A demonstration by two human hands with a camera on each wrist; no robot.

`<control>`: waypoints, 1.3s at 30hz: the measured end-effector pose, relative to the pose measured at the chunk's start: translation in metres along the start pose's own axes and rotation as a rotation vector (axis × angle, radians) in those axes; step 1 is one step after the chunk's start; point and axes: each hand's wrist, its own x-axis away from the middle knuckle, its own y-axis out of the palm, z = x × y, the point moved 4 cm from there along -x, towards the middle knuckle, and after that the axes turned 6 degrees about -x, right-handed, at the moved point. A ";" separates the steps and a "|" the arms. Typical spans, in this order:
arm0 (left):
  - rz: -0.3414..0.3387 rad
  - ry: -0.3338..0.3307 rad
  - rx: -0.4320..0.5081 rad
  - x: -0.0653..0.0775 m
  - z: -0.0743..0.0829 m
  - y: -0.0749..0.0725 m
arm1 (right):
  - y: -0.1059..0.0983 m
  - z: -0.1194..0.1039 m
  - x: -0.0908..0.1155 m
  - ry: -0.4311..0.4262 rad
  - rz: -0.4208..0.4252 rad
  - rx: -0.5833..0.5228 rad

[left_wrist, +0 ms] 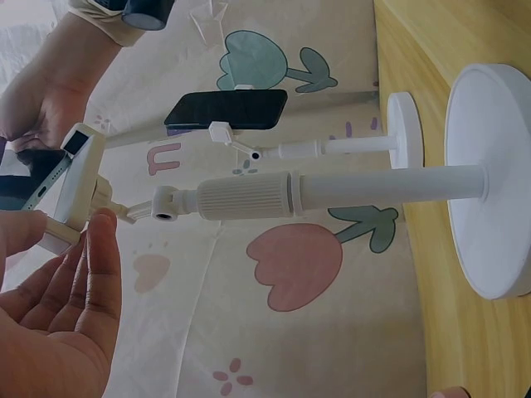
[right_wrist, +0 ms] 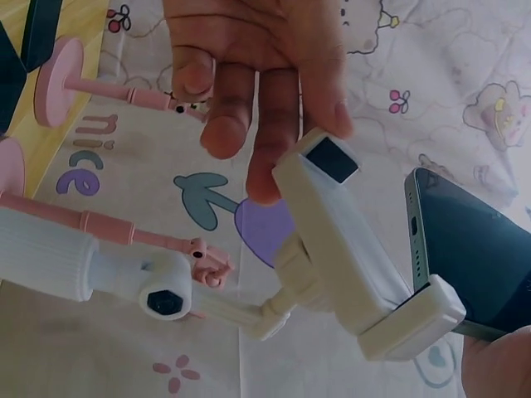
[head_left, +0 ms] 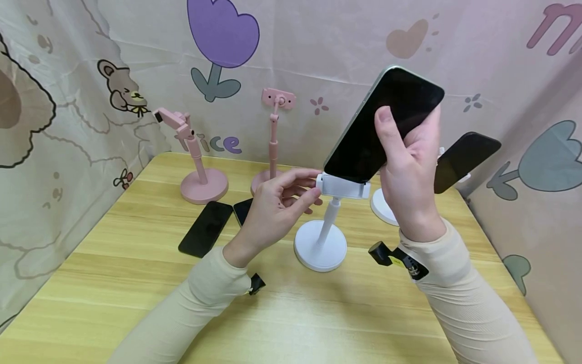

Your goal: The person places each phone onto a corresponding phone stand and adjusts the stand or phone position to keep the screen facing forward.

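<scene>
My right hand [head_left: 406,126] grips a black phone [head_left: 386,121], thumb on the screen, tilted up to the right. The phone's lower end [right_wrist: 473,257] sits in the clamp [head_left: 342,186] of a white stand [head_left: 320,246] at the table's middle. My left hand [head_left: 313,184] pinches the clamp's left end between thumb and forefinger. In the left wrist view the forefinger's tip touches the clamp [left_wrist: 79,186] and the palm lies open below it. The stand's ribbed pole [left_wrist: 257,195] runs down to its round base [left_wrist: 489,182].
A second white stand [head_left: 384,207] behind my right hand carries another black phone [head_left: 464,159]. Two pink stands [head_left: 202,151] [head_left: 273,131] stand at the back. Two black phones [head_left: 206,228] [head_left: 243,210] lie flat on the wooden table [head_left: 113,283]. Printed cloth walls close three sides.
</scene>
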 end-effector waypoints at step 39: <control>0.068 0.041 -0.035 -0.007 0.009 0.011 | 0.000 0.002 -0.001 0.007 -0.206 0.158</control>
